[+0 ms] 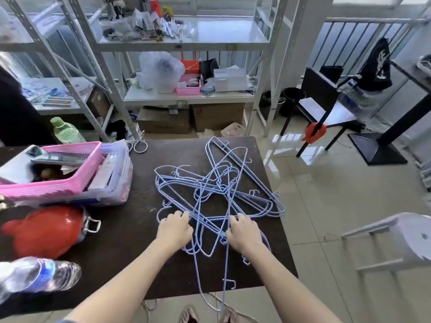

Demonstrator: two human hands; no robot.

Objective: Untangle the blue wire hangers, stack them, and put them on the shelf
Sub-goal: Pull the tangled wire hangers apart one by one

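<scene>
A tangle of several blue wire hangers (pixel 219 190) lies spread over the right half of the dark table (pixel 140 229), with some wires hanging past the near edge. My left hand (pixel 175 229) rests on the tangle's near left side, fingers curled over wires. My right hand (pixel 243 234) sits on the near right side, fingers closed around crossing wires. The grey metal shelf (pixel 186 43) stands behind the table, its upper board cluttered on the left and bare on the right.
A pink basket (pixel 70 183) on stacked clear trays fills the table's left side, with a red helmet-like object (pixel 44 229) and a water bottle (pixel 39 275) nearer me. A white stool (pixel 396 238) stands right of the table. Cardboard boxes (pixel 191 117) sit under the shelf.
</scene>
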